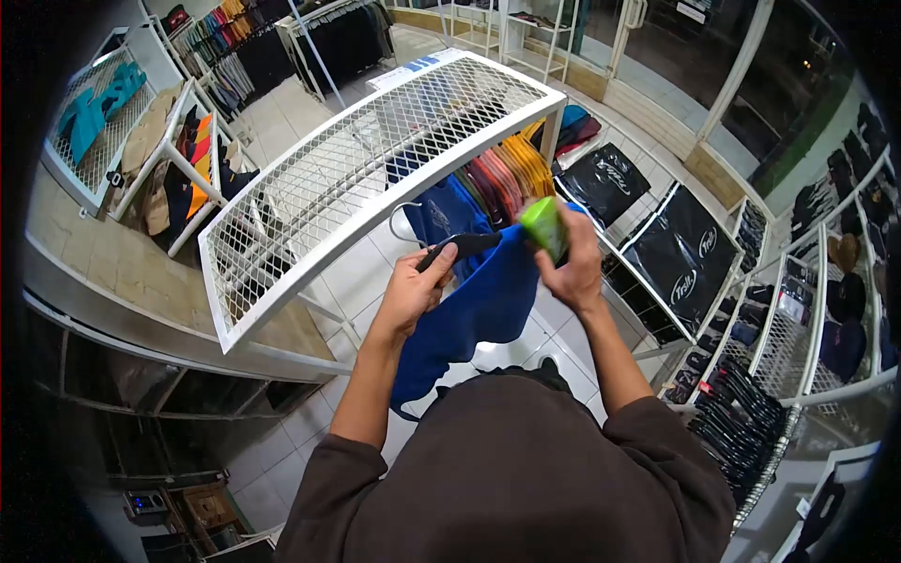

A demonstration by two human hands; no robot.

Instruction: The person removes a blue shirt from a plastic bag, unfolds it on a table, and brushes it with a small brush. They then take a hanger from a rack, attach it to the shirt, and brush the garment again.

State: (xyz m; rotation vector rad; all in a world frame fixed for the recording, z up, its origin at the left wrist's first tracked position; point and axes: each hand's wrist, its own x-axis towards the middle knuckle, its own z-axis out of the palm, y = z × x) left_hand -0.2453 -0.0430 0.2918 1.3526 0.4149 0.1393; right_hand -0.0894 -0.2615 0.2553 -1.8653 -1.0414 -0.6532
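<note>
While blue shirt [488, 300] hangs between hands, left hand [413, 291] grips hanger [465, 246], right hand [572, 267] pinches fabric.

This is a clothes shop. Shirts [502, 178] hang in a row under a white rack [375, 159] in the middle. More clothes [235, 38] hang at the upper left, and caps [845, 300] fill the right wall.
</note>
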